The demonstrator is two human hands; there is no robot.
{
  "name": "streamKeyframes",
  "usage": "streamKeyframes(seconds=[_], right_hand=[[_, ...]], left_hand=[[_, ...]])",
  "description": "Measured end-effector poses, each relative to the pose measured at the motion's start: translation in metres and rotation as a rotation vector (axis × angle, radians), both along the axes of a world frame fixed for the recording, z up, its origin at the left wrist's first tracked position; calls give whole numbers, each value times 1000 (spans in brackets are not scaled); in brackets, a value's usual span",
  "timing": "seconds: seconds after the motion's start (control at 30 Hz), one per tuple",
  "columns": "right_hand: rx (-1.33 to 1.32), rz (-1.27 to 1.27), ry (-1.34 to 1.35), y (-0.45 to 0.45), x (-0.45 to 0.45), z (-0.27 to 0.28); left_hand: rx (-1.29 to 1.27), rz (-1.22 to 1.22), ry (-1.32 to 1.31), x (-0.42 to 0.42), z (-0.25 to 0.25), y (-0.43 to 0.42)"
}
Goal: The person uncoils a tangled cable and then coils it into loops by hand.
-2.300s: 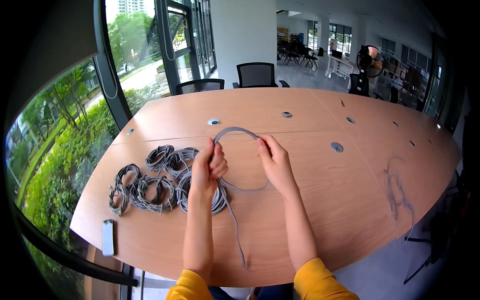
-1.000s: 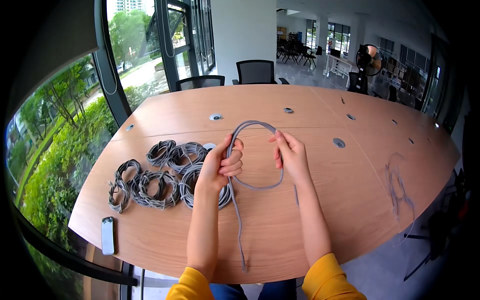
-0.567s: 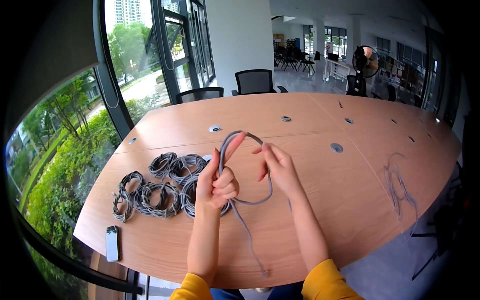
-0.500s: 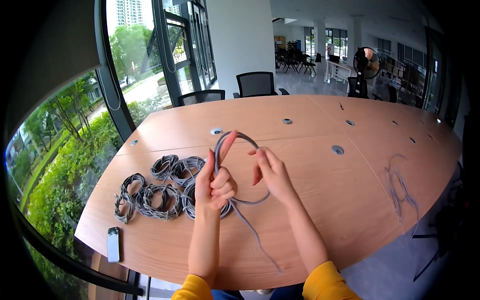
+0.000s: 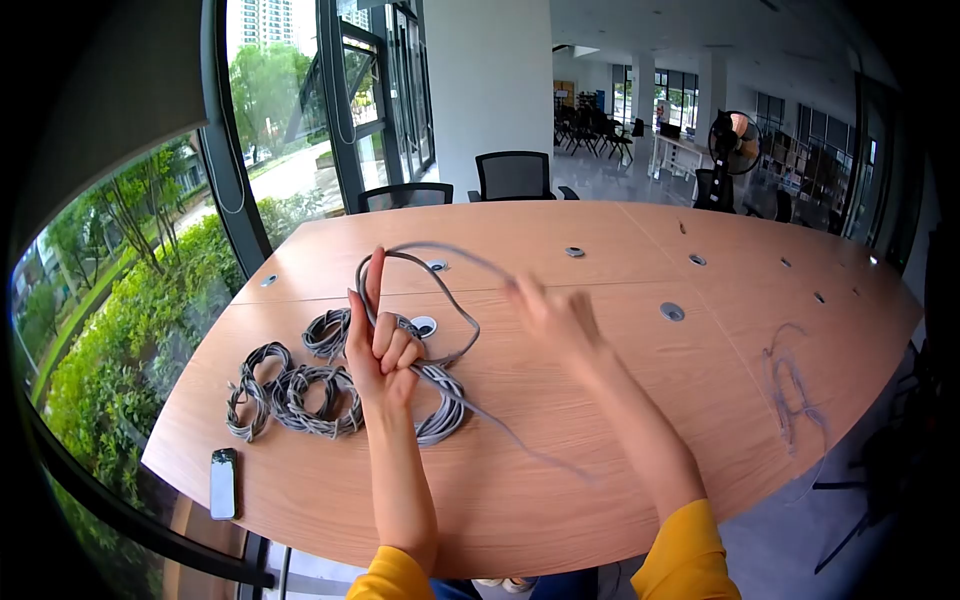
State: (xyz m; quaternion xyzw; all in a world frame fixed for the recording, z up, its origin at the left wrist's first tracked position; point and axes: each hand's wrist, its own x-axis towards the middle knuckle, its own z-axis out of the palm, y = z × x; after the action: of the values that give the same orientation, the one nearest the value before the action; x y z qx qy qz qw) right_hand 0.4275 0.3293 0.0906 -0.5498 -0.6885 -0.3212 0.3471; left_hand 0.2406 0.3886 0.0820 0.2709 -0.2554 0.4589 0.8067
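A grey cable [image 5: 472, 318] hangs in a loose loop from my left hand [image 5: 385, 345], whose index finger and thumb point up while the other fingers curl round the cable. One tail of it trails down to the right over the table. My right hand [image 5: 555, 318], blurred by motion, pinches another stretch of the same cable to the right. Left of and below my left hand lie several coiled grey cables, among them a round coil [image 5: 316, 400], a smaller one [image 5: 327, 333] and one [image 5: 442, 408] partly behind my left hand.
The wooden table [image 5: 600, 440] carries a phone [image 5: 224, 484] at its left edge and a loose thin cable [image 5: 790, 395] at the right. Round grommets such as this one [image 5: 672, 312] dot the top. Beyond stand black chairs [image 5: 513, 176] and a fan [image 5: 735, 143].
My left hand has moved left with the looped cable. My right hand has moved farther from it, drawing a stretch of cable out between the two. The hanging tail has swung right.
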Motion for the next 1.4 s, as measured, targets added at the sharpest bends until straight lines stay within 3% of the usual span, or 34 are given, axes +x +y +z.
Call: streamKeyframes(seconds=[0.1, 0.2, 0.27, 0.4, 0.5, 0.63, 0.77, 0.83, 0.87, 0.9, 0.93, 0.97, 1.03, 1.07, 1.13, 1.33, 1.4], right_hand=[[216, -37, -45, 18, 7, 27], [76, -74, 160, 22, -3, 23], [-267, -47, 460, 24, -8, 9], [-514, 17, 645, 13, -19, -9], [-443, 174, 751, 15, -26, -34], [-317, 125, 512, 2, -26, -57], [-431, 158, 440, -24, -25, -53], [-1083, 202, 812, -45, -34, -25], [-1082, 197, 816, -45, -31, -28], [-974, 243, 615, -44, -27, -32], [-862, 286, 415, -44, -24, -35], [-860, 285, 415, -46, -22, -33], [-751, 79, 213, -52, -17, -26], [-748, 72, 214, -53, -17, -28], [-432, 11, 92, -54, -19, -34], [-158, 58, 68, -55, -34, -9], [-203, 27, -4, -56, -35, -9]], left_hand=[[34, -161, 7, 1, -4, -2], [63, -310, -18, 2, -9, 2], [65, -415, -65, 3, -2, -4], [88, -494, -207, 4, -4, -2], [3, -516, -315, 1, -4, 0], [-49, -456, -478, -15, -5, 11], [-84, -348, -574, -31, -10, 24], [-85, -323, -516, -28, -9, 22], [-80, -293, -459, -26, -9, 20], [-81, -296, -457, -24, -9, 20], [-34, -240, -295, -23, -9, 19], [14, -183, -136, -22, -8, 19], [27, -155, -57, -20, -4, 12], [74, -125, 15, -18, -3, 8], [136, -145, 101, -11, -2, 3], [170, -113, 289, 17, 0, -19], [174, -59, 310, 20, 0, -21]])
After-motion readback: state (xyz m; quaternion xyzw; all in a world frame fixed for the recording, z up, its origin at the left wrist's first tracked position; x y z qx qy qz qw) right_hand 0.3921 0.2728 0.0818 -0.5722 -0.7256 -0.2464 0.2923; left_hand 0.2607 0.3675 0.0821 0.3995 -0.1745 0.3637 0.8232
